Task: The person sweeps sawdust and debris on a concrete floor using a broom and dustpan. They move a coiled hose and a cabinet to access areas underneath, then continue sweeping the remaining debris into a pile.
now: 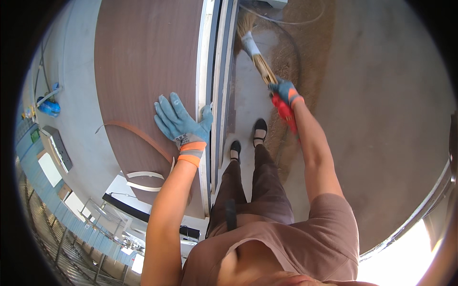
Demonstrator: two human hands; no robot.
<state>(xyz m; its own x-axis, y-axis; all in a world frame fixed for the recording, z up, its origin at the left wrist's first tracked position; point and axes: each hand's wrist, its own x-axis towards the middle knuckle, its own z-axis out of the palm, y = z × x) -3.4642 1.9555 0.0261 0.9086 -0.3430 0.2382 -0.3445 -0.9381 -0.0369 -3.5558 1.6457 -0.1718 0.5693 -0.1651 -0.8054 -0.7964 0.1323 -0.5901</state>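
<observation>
My left hand (179, 119), in a blue-grey glove with an orange cuff, rests on a brown wood-grain board (143, 57). Its fingers are spread, with the thumb over the board's pale edge. Out to the right, my right hand (285, 90) wears a matching glove and is closed around a straw broom (261, 66). A white wrap binds the broom above the bristles, and something red hangs below my grip, slightly blurred. The bristles reach the floor beside the stacked panel edges, near brown dust (281, 57).
A curved brown strip (138, 133) and white strips (144, 188) lie on the board. A hose (298, 23) crosses the floor ahead. Pale panel edges (222, 76) run along my left side. Blue material (49, 106) lies farther left.
</observation>
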